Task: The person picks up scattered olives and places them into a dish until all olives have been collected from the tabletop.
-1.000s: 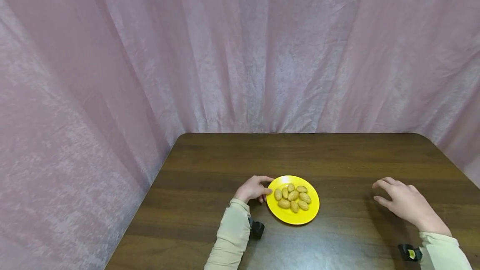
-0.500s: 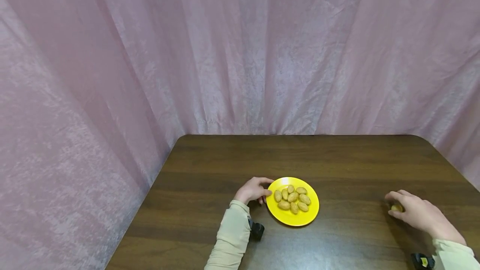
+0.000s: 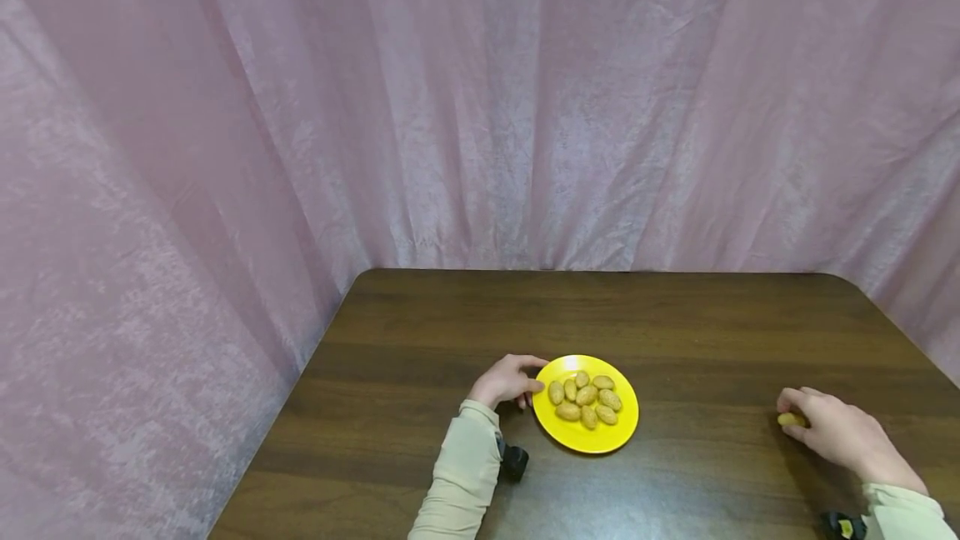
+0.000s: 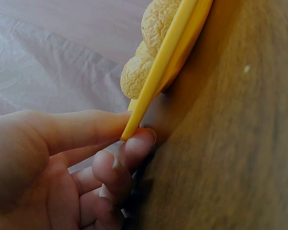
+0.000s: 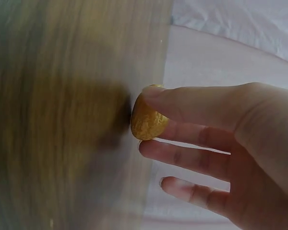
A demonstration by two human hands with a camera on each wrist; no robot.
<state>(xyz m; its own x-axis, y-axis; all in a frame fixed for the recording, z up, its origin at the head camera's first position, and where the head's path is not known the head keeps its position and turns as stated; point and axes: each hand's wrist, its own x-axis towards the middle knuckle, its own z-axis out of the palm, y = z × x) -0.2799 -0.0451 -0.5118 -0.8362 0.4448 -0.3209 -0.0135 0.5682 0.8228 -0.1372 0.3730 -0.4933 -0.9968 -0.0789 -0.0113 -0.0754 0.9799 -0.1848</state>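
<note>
A yellow plate [image 3: 585, 442] lies on the brown table, holding several wrinkled, tan oval pieces [image 3: 587, 395] that look like walnuts in the shell. My left hand [image 3: 506, 380] pinches the plate's left rim, thumb above and fingers beneath, as the left wrist view shows at the plate edge [image 4: 156, 79]. Far to the right, my right hand [image 3: 847, 436] holds one more wrinkled tan oval piece [image 5: 147, 123] between thumb and fingers. It is at or just above the table surface; I cannot tell whether it touches. The right ring and little fingers are partly spread.
The wooden table [image 3: 600, 307] has rounded far corners. A pink curtain [image 3: 480, 107] hangs behind it and along the left side. Small black cameras [image 3: 514, 462] sit on both wrists, over pale sleeves.
My right hand has moved right and toward me, and has taken hold of the wrinkled tan oval piece. My left hand and the plate have stayed in place.
</note>
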